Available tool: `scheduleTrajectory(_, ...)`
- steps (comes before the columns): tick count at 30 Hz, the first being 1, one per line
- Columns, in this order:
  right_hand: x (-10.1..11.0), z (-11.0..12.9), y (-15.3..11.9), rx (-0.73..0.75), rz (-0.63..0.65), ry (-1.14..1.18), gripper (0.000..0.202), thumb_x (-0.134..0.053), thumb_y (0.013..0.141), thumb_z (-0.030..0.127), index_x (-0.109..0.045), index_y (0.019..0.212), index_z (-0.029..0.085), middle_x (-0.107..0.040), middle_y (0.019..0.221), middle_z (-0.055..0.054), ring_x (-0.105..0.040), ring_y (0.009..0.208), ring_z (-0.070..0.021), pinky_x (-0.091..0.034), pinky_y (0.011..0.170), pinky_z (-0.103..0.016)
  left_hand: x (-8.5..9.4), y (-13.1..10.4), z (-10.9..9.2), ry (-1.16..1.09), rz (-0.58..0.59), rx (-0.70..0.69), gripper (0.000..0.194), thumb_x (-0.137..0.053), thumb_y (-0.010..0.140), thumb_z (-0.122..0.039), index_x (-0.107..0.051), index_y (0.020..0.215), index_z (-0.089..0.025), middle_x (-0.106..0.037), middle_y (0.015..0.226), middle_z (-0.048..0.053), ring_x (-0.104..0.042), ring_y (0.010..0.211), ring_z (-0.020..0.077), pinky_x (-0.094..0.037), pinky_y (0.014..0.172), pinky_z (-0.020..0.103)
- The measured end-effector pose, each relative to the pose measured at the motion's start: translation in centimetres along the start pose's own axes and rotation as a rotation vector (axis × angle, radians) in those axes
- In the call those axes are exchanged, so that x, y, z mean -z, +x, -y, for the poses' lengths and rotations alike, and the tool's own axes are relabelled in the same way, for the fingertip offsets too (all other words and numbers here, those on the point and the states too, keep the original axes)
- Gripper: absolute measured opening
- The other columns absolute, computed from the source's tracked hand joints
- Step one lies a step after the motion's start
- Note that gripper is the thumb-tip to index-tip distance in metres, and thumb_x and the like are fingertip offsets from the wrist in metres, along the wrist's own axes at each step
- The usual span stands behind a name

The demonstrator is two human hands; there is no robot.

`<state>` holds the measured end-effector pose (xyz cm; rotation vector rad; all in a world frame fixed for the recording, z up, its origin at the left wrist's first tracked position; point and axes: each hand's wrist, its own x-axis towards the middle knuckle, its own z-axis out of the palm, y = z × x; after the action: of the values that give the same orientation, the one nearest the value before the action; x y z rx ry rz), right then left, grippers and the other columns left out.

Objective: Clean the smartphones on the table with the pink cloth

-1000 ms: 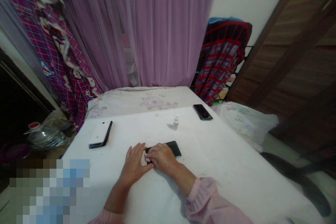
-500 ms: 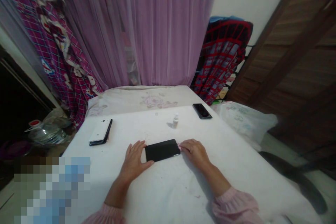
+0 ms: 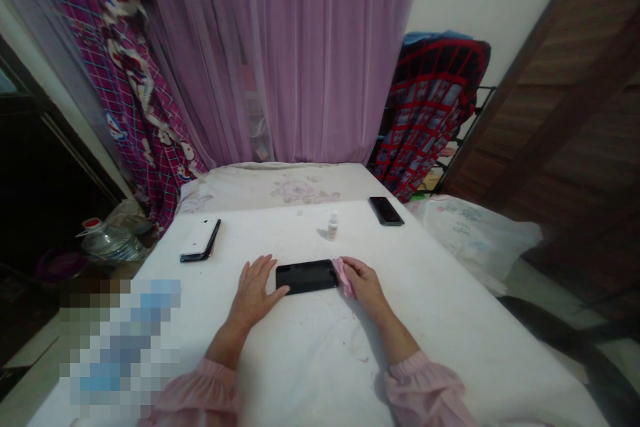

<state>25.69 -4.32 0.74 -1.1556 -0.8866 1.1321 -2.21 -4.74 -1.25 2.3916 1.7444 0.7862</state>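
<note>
A black phone lies screen up on the white-covered table, in front of me. My left hand rests at its left end, fingers spread, with the thumb touching the lower left corner. A pink cloth is pinched in my right hand against the phone's right end. Behind the phone stands a small white bottle, upright.
A white phone lies on a dark one at the table's left. Dark phones are stacked at the back right. A plastic bag hangs beside the right edge, and a water bottle stands beyond the left edge.
The pink cloth shows more fully beside the phone's right end, in my right hand. The phone lies straighter, less tilted. The whole view has shifted slightly.
</note>
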Motion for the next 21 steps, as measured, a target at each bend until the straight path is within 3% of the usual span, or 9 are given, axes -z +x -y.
scheduleTrajectory(4,-0.5,-0.1,-0.2,-0.006,0.046,0.064,0.045,-0.084,0.053,0.048,-0.072,0.086,0.020,-0.073,0.080,-0.002,-0.064,0.075,-0.0187,-0.051,0.069,-0.032,0.6,-0.4,-0.9,0.015,-0.166,-0.004,0.035,-0.056,0.086,-0.035,-0.060,0.119,-0.023,-0.060,0.132,0.010,-0.047,0.130,0.0299,-0.022,0.115,0.054)
scheduleTrajectory(8,-0.9,-0.1,-0.4,-0.016,0.057,0.103,0.045,-0.087,0.050,0.046,-0.068,0.082,0.020,-0.070,0.069,0.000,-0.062,0.065,-0.0170,-0.049,0.061,-0.029,0.9,-0.8,-2.6,-0.067,-0.233,0.009,0.025,-0.052,0.088,-0.030,-0.065,0.108,-0.023,-0.068,0.116,0.008,-0.058,0.114,0.0282,-0.033,0.110,0.053)
scheduleTrajectory(11,-1.1,0.1,-0.6,-0.011,0.084,0.072,0.041,-0.086,0.052,0.046,-0.068,0.076,0.017,-0.068,0.064,-0.002,-0.061,0.062,-0.0171,-0.046,0.055,-0.027,0.6,-1.0,-5.3,-0.221,-0.179,0.054,0.022,-0.054,0.087,-0.034,-0.067,0.100,-0.022,-0.071,0.101,0.008,-0.064,0.097,0.0255,-0.049,0.093,0.044)
scheduleTrajectory(14,-1.3,0.3,-1.0,-0.012,0.113,0.073,0.041,-0.086,0.054,0.046,-0.069,0.076,0.016,-0.068,0.066,-0.003,-0.060,0.061,-0.0172,-0.046,0.054,-0.027,0.1,-0.8,-8.6,-0.414,-0.082,0.121,0.026,-0.057,0.084,-0.036,-0.066,0.105,-0.024,-0.070,0.103,0.006,-0.065,0.091,0.0216,-0.053,0.085,0.036)
scheduleTrajectory(16,-1.4,0.4,-1.3,-0.025,0.140,0.098,0.041,-0.085,0.054,0.047,-0.069,0.077,0.017,-0.069,0.069,-0.004,-0.061,0.062,-0.0176,-0.046,0.055,-0.027,-0.1,-0.4,-10.4,-0.495,-0.080,0.227,0.043,-0.063,0.077,-0.036,-0.060,0.118,-0.023,-0.068,0.110,0.006,-0.065,0.087,0.0214,-0.053,0.079,0.035)
scheduleTrajectory(18,-1.4,0.5,-1.5,-0.057,0.179,0.120,0.042,-0.085,0.054,0.048,-0.069,0.079,0.017,-0.069,0.070,-0.003,-0.061,0.063,-0.0171,-0.046,0.057,-0.027,-0.2,0.2,-11.4,-0.593,-0.095,0.310,0.048,-0.065,0.073,-0.035,-0.060,0.119,-0.022,-0.066,0.113,0.007,-0.063,0.087,0.0214,-0.051,0.078,0.034)
scheduleTrajectory(21,-1.4,0.3,-1.8,-0.094,0.214,0.127,0.044,-0.084,0.055,0.050,-0.069,0.081,0.017,-0.069,0.072,-0.003,-0.060,0.063,-0.0160,-0.046,0.059,-0.026,-0.3,1.1,-11.9,-0.768,-0.021,0.368,0.025,-0.063,0.074,-0.035,-0.068,0.094,-0.020,-0.070,0.087,0.003,-0.062,0.074,0.0181,-0.048,0.069,0.029)
